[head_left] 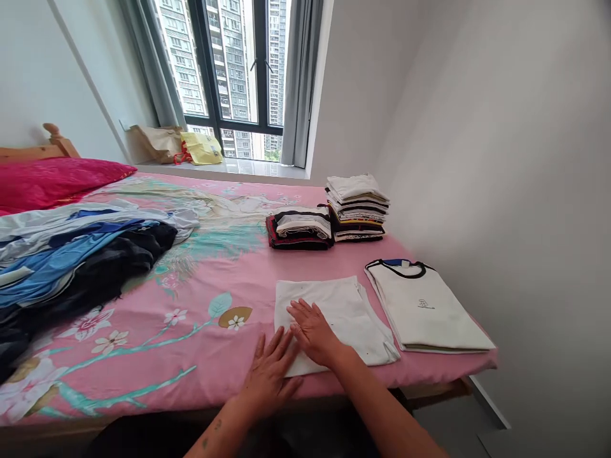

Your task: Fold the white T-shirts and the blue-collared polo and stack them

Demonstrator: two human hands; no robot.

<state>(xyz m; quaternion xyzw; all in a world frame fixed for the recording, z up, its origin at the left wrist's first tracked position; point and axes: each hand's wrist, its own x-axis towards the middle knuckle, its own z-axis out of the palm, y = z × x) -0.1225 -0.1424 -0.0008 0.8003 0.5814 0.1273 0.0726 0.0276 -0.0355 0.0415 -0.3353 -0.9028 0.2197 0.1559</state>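
A folded white garment [353, 318] lies flat on the bed near its front edge, with small dark specks on it. My right hand [310, 327] rests on the garment's left part, palm down and fingers stretched out. Beside it, my left hand [271, 369] lies flat with fingers spread, across the garment's left edge and the pink sheet. Neither hand holds anything. Just to the right lies a neatly folded white T-shirt [424, 312] with a dark collar and a small print on the chest.
Behind are a low pile of folded clothes [300, 230] and a taller folded stack [358, 207] near the wall. Loose blue, black and white clothes [95, 248] cover the left side of the floral bedsheet [191, 337]. Paper bags [160, 143] stand on the window sill.
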